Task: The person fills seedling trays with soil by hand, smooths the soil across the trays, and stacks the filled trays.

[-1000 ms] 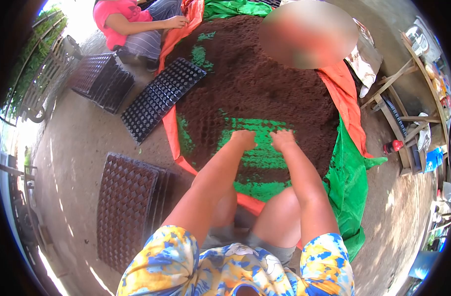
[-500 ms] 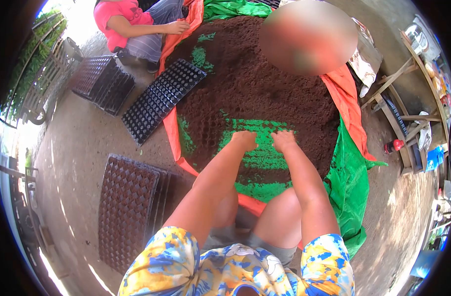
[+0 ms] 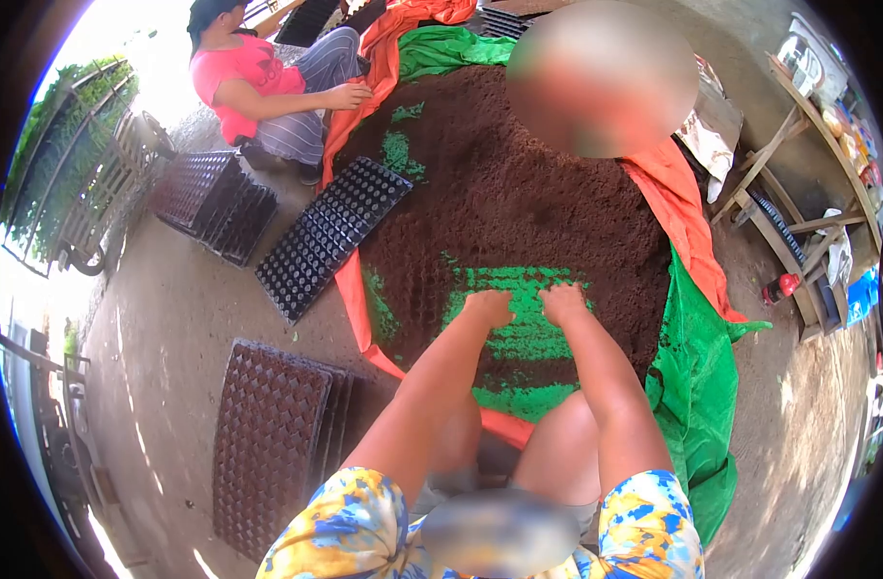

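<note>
My left hand (image 3: 491,307) hangs low over a bare green patch of the tarp (image 3: 530,338), its fingers loosely bent and no object visible in it. Just to its right, my right hand (image 3: 563,302) is over the same patch, fingers a little apart and holding nothing that I can see. Dark brown soil (image 3: 519,212) surrounds the patch on the far side and at both sides. Rows of small marks show in the soil and on the green sheet near my hands. Whether the fingertips touch the tarp, I cannot tell.
A black seedling tray (image 3: 333,236) lies across the orange tarp edge at left. Soil-filled trays (image 3: 273,439) are stacked nearer me, with another tray stack (image 3: 210,205) farther off. A person in pink (image 3: 258,87) sits at far left. A bottle (image 3: 781,288) stands by the wooden rack (image 3: 799,183).
The view has tilted, so the whole scene sits lower and slightly right. Both hands stay over the green patch with little movement against it.
</note>
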### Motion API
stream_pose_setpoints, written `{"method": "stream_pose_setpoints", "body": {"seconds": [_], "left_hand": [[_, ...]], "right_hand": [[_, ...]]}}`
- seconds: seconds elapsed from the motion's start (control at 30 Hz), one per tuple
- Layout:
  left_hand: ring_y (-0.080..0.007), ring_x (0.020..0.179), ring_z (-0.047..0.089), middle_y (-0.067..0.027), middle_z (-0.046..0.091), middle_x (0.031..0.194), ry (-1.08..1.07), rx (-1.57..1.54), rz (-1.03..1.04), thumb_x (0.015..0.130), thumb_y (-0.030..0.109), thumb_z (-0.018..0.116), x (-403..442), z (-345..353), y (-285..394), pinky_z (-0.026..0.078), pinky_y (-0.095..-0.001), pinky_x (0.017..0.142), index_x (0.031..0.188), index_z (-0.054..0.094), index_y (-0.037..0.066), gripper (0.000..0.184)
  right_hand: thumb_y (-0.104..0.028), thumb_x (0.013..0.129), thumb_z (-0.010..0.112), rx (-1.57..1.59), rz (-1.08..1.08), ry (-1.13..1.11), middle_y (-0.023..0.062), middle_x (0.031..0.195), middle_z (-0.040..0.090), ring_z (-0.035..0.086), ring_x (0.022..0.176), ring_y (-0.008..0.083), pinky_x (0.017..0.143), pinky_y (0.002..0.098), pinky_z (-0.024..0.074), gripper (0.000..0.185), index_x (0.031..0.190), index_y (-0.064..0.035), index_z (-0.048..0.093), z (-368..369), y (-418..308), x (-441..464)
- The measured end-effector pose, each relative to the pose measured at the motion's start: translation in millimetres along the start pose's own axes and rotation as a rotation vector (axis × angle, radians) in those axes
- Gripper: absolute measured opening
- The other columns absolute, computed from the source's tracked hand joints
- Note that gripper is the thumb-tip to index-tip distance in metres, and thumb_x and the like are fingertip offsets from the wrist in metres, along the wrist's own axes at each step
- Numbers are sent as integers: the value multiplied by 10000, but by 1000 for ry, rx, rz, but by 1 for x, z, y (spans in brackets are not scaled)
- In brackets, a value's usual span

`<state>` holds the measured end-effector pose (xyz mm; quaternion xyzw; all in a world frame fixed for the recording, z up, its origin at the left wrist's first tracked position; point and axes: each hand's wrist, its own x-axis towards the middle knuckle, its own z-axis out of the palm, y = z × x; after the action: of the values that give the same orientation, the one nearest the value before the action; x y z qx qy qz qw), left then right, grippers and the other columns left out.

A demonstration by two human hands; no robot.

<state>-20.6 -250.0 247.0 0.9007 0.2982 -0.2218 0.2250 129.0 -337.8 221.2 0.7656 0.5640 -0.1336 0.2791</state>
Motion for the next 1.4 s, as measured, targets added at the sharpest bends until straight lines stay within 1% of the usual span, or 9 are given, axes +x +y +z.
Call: {"method": "stream_pose_setpoints", "body": {"seconds": [0.77, 0.83, 0.93, 1.0, 1.03, 1.13, 1.23, 1.33, 1.4], "left_hand": [[-298, 1088, 507, -118, 538, 1164, 62, 24, -53, 788, 435, 557, 3, 2, 0, 410, -437, 878, 1233, 432, 154, 541], [-323, 1063, 515, -159, 540, 1133, 480, -232, -219, 787, 448, 543, 5, 1, 3, 402, -460, 881, 1227, 398, 144, 554], [-323, 991, 546, -177, 549, 1049, 1104, -1378, -241, 830, 500, 461, 34, -19, -41, 419, -452, 815, 1128, 401, 54, 540], [-280, 1263, 303, -134, 248, 1407, 1236, -2074, -557, 833, 597, 390, -9, -54, -50, 267, -395, 1018, 1350, 203, 58, 770], [-257, 1324, 160, -103, 101, 1457, 1414, -2008, -330, 804, 646, 387, -26, -57, -60, 168, -377, 1067, 1397, 66, 92, 873], [-265, 1310, 196, -154, 100, 1443, 1341, -1860, -249, 791, 575, 505, -22, -46, -75, 182, -403, 1058, 1391, 55, 100, 888], [-281, 1304, 205, -182, 118, 1427, 1361, -1495, -427, 711, 582, 606, -13, -26, -101, 192, -429, 1047, 1384, 56, 93, 998], [-299, 1300, 208, -179, 147, 1417, 1278, -1360, -1196, 602, 617, 677, -32, -34, -111, 205, -455, 1035, 1375, 81, 65, 1122], [-299, 1302, 203, -183, 172, 1410, 1477, -1073, -1202, 530, 613, 723, -42, -26, -136, 219, -458, 1027, 1367, 130, 41, 1174]], "right_hand": [[-349, 799, 583, 47, 16, 99, 84, 1195, 505, 444, 1140, 259, 927, 495, 341, 478, 1214, -152, 452, 4, 0, -1], [-351, 802, 577, 142, 54, 157, 88, 1203, 496, 443, 1139, 264, 925, 491, 346, 494, 1228, -145, 435, 1, 1, -5], [-357, 809, 566, 264, 69, 130, 92, 1208, 486, 439, 1141, 272, 930, 479, 347, 520, 1252, -136, 406, -7, 7, -15], [-357, 826, 544, 273, 71, 85, 93, 1216, 476, 427, 1154, 266, 931, 471, 348, 514, 1269, -147, 392, -5, 9, -17], [-357, 829, 539, 272, 68, 53, 94, 1222, 472, 424, 1158, 265, 930, 470, 348, 510, 1272, -151, 391, -6, 7, -19], [-356, 837, 529, 273, 51, 1, 93, 1247, 455, 413, 1172, 262, 939, 472, 343, 504, 1281, -164, 388, -16, 3, -20], [-364, 837, 524, 283, 52, -3, 92, 1271, 439, 402, 1184, 262, 956, 472, 333, 507, 1286, -169, 387, -25, 3, -28], [-362, 830, 535, 299, 38, 78, 87, 1224, 476, 435, 1153, 261, 927, 475, 356, 451, 1219, -154, 441, -19, 3, -26], [-359, 826, 541, 302, 22, 121, 85, 1197, 497, 452, 1136, 261, 910, 477, 369, 423, 1184, -147, 468, -13, 3, -22]]}}
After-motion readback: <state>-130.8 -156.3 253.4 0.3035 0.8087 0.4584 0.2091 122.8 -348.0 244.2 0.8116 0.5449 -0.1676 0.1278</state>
